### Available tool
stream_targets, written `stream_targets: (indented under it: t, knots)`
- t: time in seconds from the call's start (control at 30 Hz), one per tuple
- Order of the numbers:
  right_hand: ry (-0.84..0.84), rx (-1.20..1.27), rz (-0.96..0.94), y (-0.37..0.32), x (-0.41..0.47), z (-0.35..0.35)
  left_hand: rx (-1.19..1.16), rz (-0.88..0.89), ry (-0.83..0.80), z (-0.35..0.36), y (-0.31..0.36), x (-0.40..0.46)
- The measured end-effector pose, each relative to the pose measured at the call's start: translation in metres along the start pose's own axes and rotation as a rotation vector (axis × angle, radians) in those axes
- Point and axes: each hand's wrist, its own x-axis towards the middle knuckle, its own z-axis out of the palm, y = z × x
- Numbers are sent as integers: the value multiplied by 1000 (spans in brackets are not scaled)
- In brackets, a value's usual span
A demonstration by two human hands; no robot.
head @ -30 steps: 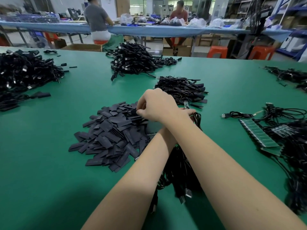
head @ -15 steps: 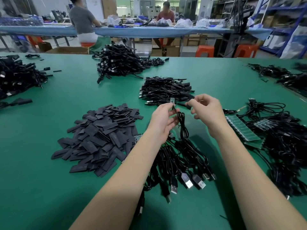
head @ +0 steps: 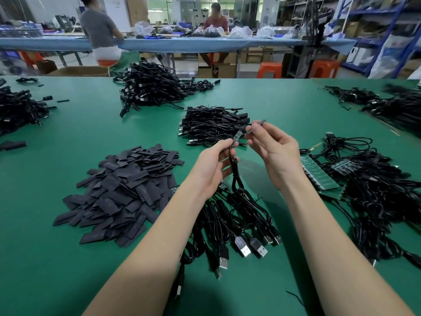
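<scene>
a: right, item one: left hand (head: 214, 165)?
b: fingers and thumb curled round a black cable (head: 235, 176), pinching it just below the small circuit board (head: 237, 137) at its tip. held up over the middle of the table (head: 68, 258), board end tilted toward the right hand (head: 273, 153).
a: item two, right hand?
b: thumb and forefinger pinching one black sleeve (head: 260, 122), remaining fingers loosely curled. sleeve is just beside the board tip; touching or not, cannot tell.
a: rest of the cable?
b: drops into a cable bundle (head: 241, 208) lying between the forearms, usb plugs (head: 242, 247) fanned toward the near edge.
a: other stock?
b: heap of loose sleeves (head: 120, 192), left of the hands. sleeved cable pile (head: 209, 126), just beyond the hands. larger cable pile (head: 150, 87), near the far edge. green circuit panel (head: 319, 176), just right of the right wrist, among tangled cables (head: 376, 197) at the right edge. further heap (head: 18, 110) at the left edge.
</scene>
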Motion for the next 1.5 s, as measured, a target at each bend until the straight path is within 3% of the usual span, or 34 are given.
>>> stream_targets:
  t: [0.47,0.9,1.3,1.4,1.5]
  knots:
    - [4,-29,-109,2,-3,1,57,23,-86,-2,-4,2]
    - [-234,-127,139,-28,-1,-24,168,79,-207,-5,-6,2]
    - [-279,-201,-36,-23,-7,-14,109,70,-218,-8,-5,1]
    - [-305,-110,-22,-20,-8,-14,68,76,-269,-7,-4,0]
    - [-297,-187,-21,-15,-10,-11,60,68,-272,-8,-4,0]
